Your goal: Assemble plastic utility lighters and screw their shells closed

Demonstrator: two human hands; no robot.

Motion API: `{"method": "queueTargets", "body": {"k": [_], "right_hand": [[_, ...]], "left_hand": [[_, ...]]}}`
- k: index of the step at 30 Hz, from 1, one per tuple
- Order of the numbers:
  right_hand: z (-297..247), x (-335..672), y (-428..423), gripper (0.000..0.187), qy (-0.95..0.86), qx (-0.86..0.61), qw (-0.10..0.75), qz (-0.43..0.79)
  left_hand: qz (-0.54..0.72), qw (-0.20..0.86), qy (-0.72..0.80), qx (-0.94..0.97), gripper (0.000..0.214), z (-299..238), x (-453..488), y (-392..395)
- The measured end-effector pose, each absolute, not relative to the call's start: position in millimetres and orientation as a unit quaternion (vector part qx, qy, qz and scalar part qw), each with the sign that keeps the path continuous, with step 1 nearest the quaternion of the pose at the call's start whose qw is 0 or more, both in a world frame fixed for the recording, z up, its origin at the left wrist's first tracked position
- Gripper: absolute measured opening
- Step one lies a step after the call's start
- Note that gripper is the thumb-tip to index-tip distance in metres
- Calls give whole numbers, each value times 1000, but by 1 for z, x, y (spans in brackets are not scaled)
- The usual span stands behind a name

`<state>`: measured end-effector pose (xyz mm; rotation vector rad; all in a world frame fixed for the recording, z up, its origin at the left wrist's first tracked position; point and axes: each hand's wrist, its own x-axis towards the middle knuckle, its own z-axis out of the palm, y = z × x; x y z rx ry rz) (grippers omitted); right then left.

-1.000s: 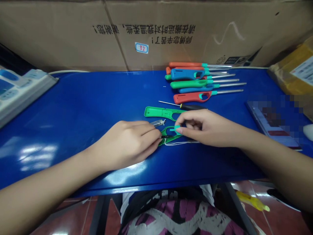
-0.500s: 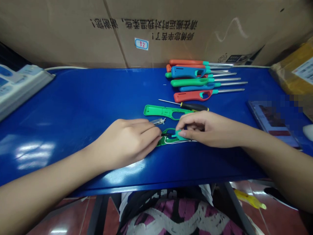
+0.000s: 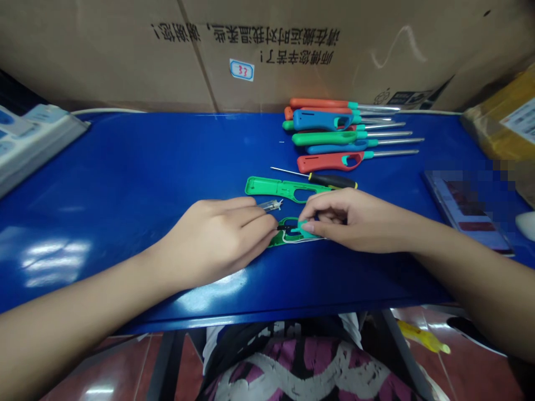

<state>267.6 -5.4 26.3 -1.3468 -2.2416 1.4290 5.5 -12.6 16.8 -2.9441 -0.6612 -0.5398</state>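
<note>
Over a green lighter half-shell [image 3: 276, 239] with thin white wires, both my hands work close together. My right hand [image 3: 346, 220] pinches a small teal trigger [image 3: 308, 229] between thumb and forefinger. The fingers of my left hand [image 3: 228, 234] are closed at a small black part [image 3: 286, 227] beside the trigger; the fingertips are hidden. A clear fuel tank [image 3: 271, 205] sticks out past the left fingers, and whether they hold it I cannot tell. Just behind lies the other green half-shell [image 3: 267, 186], its inside facing up.
A screwdriver [image 3: 332, 181] lies behind the half-shells. Several assembled lighters [image 3: 330, 161] are piled at the back. A phone [image 3: 470, 211] rests to the right, a power strip [image 3: 37, 142] at the left. A large cardboard box [image 3: 125, 61] stands along the back edge.
The view has shifted slightly. My hands keep almost the same places, with the trigger and black part still between them; the trigger seems a touch further left.
</note>
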Motion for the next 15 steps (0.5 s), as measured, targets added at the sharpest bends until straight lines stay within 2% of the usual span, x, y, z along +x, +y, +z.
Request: {"method": "queueTargets", "body": {"k": [9,15], "right_hand": [[27,268,-7,24,-749,-459,63,473],[24,267,-8,21,-757,-448,94,466]], "left_hand": [[-185,52,-212,-958,18,16,5,-13],[-189,33,-218,-957,17,15,5,-13]]}}
